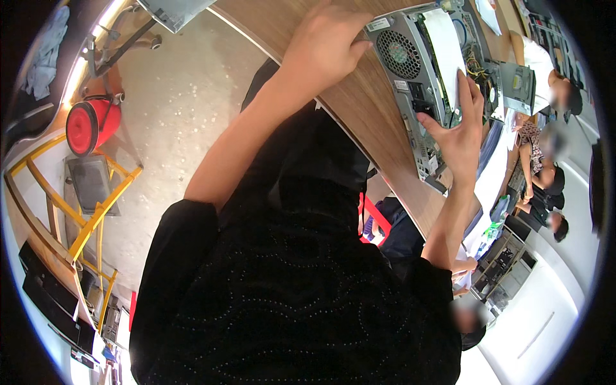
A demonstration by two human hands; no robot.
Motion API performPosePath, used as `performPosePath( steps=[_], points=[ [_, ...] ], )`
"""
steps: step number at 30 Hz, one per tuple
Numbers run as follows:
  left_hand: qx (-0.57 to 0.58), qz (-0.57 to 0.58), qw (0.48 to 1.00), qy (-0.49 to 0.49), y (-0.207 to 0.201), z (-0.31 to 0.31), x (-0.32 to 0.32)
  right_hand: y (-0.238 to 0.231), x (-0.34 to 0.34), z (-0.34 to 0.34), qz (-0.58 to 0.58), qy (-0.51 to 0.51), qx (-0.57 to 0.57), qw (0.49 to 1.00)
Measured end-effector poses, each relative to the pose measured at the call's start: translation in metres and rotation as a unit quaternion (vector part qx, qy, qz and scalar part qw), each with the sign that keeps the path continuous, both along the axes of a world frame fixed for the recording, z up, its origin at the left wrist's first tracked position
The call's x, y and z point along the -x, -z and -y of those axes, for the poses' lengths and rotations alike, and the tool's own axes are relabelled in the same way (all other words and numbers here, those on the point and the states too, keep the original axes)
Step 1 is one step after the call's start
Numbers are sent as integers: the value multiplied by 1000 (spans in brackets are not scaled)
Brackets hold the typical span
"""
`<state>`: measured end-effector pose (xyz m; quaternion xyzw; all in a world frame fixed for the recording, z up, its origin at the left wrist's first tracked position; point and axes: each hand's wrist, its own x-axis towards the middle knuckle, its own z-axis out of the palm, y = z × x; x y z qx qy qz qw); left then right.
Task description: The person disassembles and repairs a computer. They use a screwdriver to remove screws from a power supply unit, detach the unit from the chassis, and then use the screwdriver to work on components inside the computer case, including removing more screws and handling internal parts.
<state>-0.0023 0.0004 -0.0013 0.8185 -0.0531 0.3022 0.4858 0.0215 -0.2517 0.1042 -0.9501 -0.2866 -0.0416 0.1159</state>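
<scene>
Head view: right hand (461, 131) spread on computer case (417, 72); left hand (328, 45) curled at its edge, grip unclear.

Remotely, I am counting one left hand (330, 46), one right hand (461, 131), one opened desktop computer case (410, 112), one round fan grille (398, 55), one red cylinder (83, 130) and at least four other people (536, 67).

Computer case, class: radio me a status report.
Left hand at computer case corner, grip unclear. Right hand over vented panel's edge. Case open, wiring exposed. White piece hides some interior.
</scene>
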Motion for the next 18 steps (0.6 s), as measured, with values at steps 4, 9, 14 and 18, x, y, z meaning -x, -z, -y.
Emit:
performPosePath(
  steps=[4, 9, 14, 18],
  points=[
    [-41, -33, 999, -5, 3, 6, 7, -4, 1, 3, 6, -4, 15, 1000],
    [-46, -93, 994, 35, 7, 8, 6, -1, 5, 2, -29, 8, -12, 999],
    [61, -54, 994, -68, -21, 52, 29, -23, -26, 16, -117, 34, -143, 982],
    [69, -16, 997, 20, -36, 96, 59, -26, -76, -16, -143, 31, -93, 985]
  ],
)
